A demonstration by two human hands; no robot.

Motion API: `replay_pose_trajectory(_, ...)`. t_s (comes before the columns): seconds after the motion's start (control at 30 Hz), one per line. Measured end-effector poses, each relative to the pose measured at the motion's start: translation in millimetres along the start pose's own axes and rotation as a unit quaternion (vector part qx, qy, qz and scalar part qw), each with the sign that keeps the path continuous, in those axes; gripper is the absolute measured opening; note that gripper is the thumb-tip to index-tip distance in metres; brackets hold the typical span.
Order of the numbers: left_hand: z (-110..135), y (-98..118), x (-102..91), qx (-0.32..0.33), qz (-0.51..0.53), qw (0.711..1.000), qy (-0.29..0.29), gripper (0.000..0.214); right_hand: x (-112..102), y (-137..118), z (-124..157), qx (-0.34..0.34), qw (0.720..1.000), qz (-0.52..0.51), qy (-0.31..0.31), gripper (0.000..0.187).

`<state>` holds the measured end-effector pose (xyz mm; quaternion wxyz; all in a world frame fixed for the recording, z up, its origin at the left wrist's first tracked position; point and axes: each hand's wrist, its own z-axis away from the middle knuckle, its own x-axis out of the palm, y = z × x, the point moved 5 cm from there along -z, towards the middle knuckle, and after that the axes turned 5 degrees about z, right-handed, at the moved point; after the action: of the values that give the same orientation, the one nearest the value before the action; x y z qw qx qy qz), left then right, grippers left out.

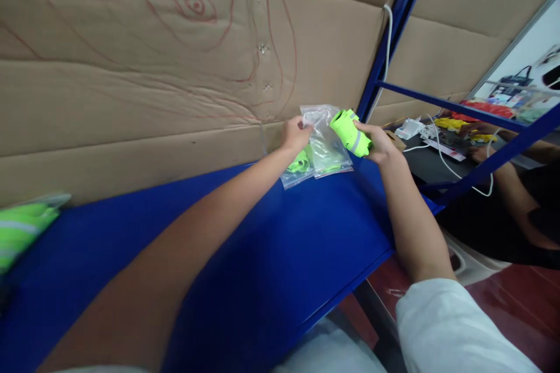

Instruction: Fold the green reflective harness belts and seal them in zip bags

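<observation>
My right hand [380, 144] is closed round a rolled neon-yellow reflective vest [351, 133] with a grey stripe. To its left, my left hand [297, 133] pinches the upper edge of a clear plastic bag [322, 134] that hangs down to the blue tabletop [280, 256]. Under and beside that bag lies another clear bag with neon-yellow fabric [300, 162] in it. The vest is next to the bag's upper right side; whether the two touch I cannot tell.
A folded neon-yellow piece with pale stripes [24, 227] lies at the far left. Cardboard [131, 99] lines the back. A blue metal frame [394, 35] rises at the right, with a white cable [388, 41]. Beyond it, a co-worker's arms [503, 175] are at a dark table.
</observation>
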<state>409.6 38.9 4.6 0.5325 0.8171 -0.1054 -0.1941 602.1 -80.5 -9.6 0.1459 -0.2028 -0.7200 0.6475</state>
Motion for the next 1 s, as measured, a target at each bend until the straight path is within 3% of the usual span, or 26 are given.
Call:
replay_pose_trajectory(0.13,35.2,62.1,-60.5,0.193,-0.061,0.979,0.038,0.004,-11.9,-50.2,32.6,-0.158,0.985,-0.051,0.047,0.047)
replay_pose_trajectory(0.2,70.2,85.7,-86.2,0.348,-0.212,0.912,0.046,0.006,-9.5,-69.1,56.4,-0.228,0.968,-0.060,0.086,0.051)
replay_pose_trajectory(0.23,87.4,88.1,-94.6,0.390,-0.286,0.875,0.031,0.008,-3.6,-73.7,67.2,-0.240,0.964,-0.060,0.097,0.052)
replay_pose_trajectory(0.3,115.1,78.2,-107.1,0.403,-0.402,0.822,0.000,0.017,17.6,-74.3,83.7,-0.231,0.968,-0.054,0.085,0.056)
replay_pose_trajectory(0.37,133.3,59.9,-112.8,0.383,-0.455,0.803,-0.038,0.021,47.1,-65.2,91.8,-0.190,0.980,-0.050,0.027,0.057)
replay_pose_trajectory(0.47,142.7,33.7,-112.3,0.356,-0.472,0.805,-0.051,0.025,87.6,-41.4,91.6,-0.103,0.991,-0.049,-0.076,0.054)
replay_pose_trajectory(0.53,139.4,18.7,-107.5,0.345,-0.473,0.809,-0.051,0.029,100.3,-27.0,85.7,-0.072,0.993,-0.020,-0.093,0.050)
replay_pose_trajectory(0.67,127.2,-1.8,-93.1,0.334,-0.453,0.824,-0.071,0.030,99.2,-10.8,72.3,-0.052,0.994,0.062,-0.075,0.047)
replay_pose_trajectory(0.83,125.3,-11.0,-79.7,0.330,-0.399,0.845,-0.132,0.022,97.2,-3.8,69.8,-0.012,0.983,0.143,-0.115,0.046)
replay_pose_trajectory(0.9,125.6,-13.6,-81.3,0.318,-0.361,0.861,-0.164,0.061,99.0,-1.7,69.9,-0.004,0.978,0.169,-0.124,0.046)
replay_pose_trajectory(1.0,119.0,-21.9,-91.2,0.231,-0.263,0.910,-0.224,0.113,104.0,1.6,70.4,0.004,0.972,0.186,-0.141,0.049)
